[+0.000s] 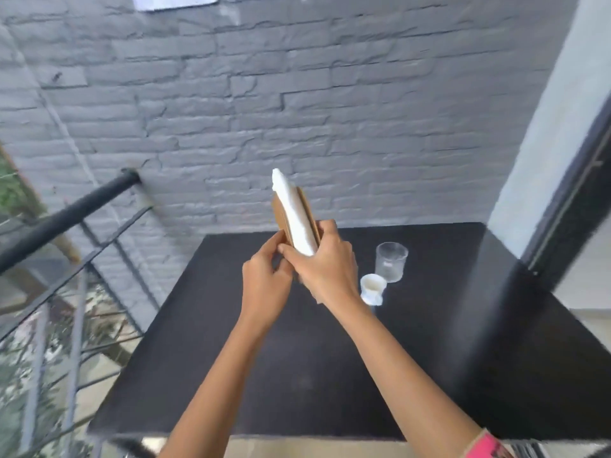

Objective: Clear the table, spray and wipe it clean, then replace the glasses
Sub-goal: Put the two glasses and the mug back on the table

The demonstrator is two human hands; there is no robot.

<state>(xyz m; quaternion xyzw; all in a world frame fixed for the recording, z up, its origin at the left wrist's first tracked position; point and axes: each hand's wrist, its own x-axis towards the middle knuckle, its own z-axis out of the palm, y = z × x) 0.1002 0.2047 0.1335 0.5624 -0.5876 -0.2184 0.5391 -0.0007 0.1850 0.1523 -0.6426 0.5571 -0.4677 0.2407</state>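
Note:
Above the black table (264,375) my right hand (325,264) grips a wooden napkin holder (299,214) with white napkins standing in it, lifted and tilted to the upper left. My left hand (264,285) touches the holder's lower left edge with its fingertips. A clear drinking glass (390,262) stands upright on the table to the right of my hands. Just in front of the glass sits a small white cup (373,287) with a handle.
A grey brick wall (297,110) runs behind the table. A black metal railing (66,233) stands along the left side, with greenery below. A dark door frame (568,206) and a white wall border the table on the right.

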